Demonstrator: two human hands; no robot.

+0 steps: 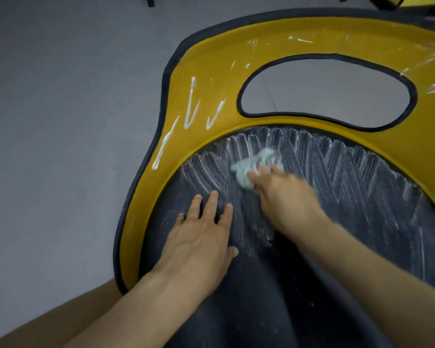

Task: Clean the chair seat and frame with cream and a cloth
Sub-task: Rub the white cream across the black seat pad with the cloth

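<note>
A chair fills the view, with a dark grey seat (349, 197) and a yellow frame (211, 71) edged in black. White cream is smeared in zigzag streaks across the far part of the seat. Thick white cream lines (190, 106) lie on the frame's left side. My right hand (284, 194) grips a crumpled pale green cloth (254, 164) against the seat near its far edge; the hand is blurred by motion. My left hand (201, 242) rests flat on the seat with fingers spread, to the left of the cloth.
The yellow frame has an oval cut-out (324, 86) showing the grey floor (60, 121) beneath. Dark furniture legs (150, 1) stand at the far edge. A brown surface (48, 320) shows at the bottom left.
</note>
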